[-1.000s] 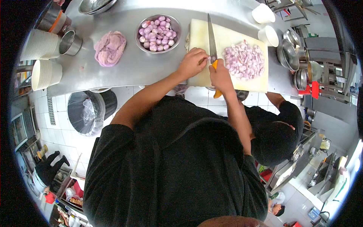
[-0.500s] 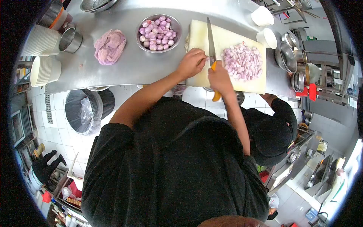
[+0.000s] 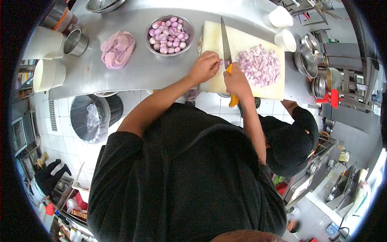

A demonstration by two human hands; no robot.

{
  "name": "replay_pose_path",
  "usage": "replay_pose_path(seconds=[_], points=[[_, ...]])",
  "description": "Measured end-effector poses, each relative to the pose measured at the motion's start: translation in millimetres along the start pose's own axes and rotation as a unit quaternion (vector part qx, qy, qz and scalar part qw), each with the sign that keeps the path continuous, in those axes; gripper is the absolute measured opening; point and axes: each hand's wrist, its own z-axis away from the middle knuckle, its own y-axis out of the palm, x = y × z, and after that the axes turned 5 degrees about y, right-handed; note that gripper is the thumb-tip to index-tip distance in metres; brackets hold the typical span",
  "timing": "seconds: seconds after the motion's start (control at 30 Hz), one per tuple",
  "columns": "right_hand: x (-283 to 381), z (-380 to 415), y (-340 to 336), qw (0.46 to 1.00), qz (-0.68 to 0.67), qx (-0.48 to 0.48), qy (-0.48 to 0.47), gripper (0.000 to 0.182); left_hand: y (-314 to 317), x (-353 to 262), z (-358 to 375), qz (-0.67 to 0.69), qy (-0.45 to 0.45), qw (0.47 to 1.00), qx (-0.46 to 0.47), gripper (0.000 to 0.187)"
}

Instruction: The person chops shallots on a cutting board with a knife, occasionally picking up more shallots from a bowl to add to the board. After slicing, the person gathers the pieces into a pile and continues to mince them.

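Observation:
My right hand (image 3: 237, 82) grips the orange handle of a long knife (image 3: 225, 40) whose blade points away from me across the pale cutting board (image 3: 242, 40). Just left of the blade, my left hand (image 3: 204, 66) pinches a small shallot against the board; the shallot is mostly hidden under the fingers. A heap of cut shallots (image 3: 260, 65) lies on the board to the right of the knife. A steel bowl (image 3: 168, 34) of whole peeled shallots stands on the steel counter (image 3: 133, 74) to the left of the board.
A pink cloth (image 3: 117, 49) lies left of the bowl. White bowl stacks (image 3: 44, 60) and steel pots stand far left; white cups (image 3: 285, 39) and steel bowls (image 3: 308, 60) at right. A lined bin (image 3: 92, 117) stands below the counter. Another person in black (image 3: 290, 141) crouches at my right.
Both hands stay at the same spot on the board; the knife has shifted only slightly. The person at my right has moved a little.

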Motion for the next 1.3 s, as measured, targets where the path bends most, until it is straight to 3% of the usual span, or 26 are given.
replay_pose_path(seconds=[0.07,0.1,0.2,0.33,0.43,0.53,0.73,0.83,1.03,1.3], points=[[1.0,6.6,-4.4,1.000,0.008,0.016,0.015,0.029,1.1,1.6,1.3,-0.005,0.007,1.000,-0.004,0.011],[-30.0,-18.3,16.8,0.997,0.037,-0.033,-0.058,0.029,1.8,3.0,0.4,-0.004,0.010,1.000,-0.011,0.011],[-42.2,-33.5,45.3,0.978,0.118,-0.140,-0.099,0.029,0.9,-1.5,-1.0,0.004,-0.011,1.000,-0.001,0.012],[-34.0,-26.9,33.3,0.991,0.058,-0.095,-0.072,0.029,-0.1,-7.0,-4.9,-0.026,-0.001,1.000,-0.004,0.016],[-27.2,-17.1,20.9,0.998,-0.066,-0.023,0.001,0.030,1.4,-7.4,-6.2,-0.050,-0.003,0.998,0.024,0.018],[-67.3,-39.2,27.0,0.994,-0.020,-0.072,-0.078,0.031,2.1,-3.7,-9.2,-0.061,-0.003,0.997,0.037,0.021],[-78.4,-34.0,22.2,0.993,-0.009,-0.089,-0.082,0.032,-0.4,-5.5,-9.6,-0.098,-0.024,0.990,0.099,0.031],[-72.3,-27.2,22.2,0.991,-0.027,-0.095,-0.091,0.032,-3.9,-14.9,-10.7,-0.109,-0.018,0.992,0.053,0.030],[-60.8,-18.9,23.1,0.994,-0.010,-0.083,-0.075,0.033,-7.0,-6.2,-8.4,-0.023,-0.030,0.994,0.099,0.021],[-22.7,18.4,-4.4,1.000,0.010,-0.004,-0.008,0.026,-3.0,-12.9,-5.5,-0.019,-0.045,0.998,0.035,0.013]])
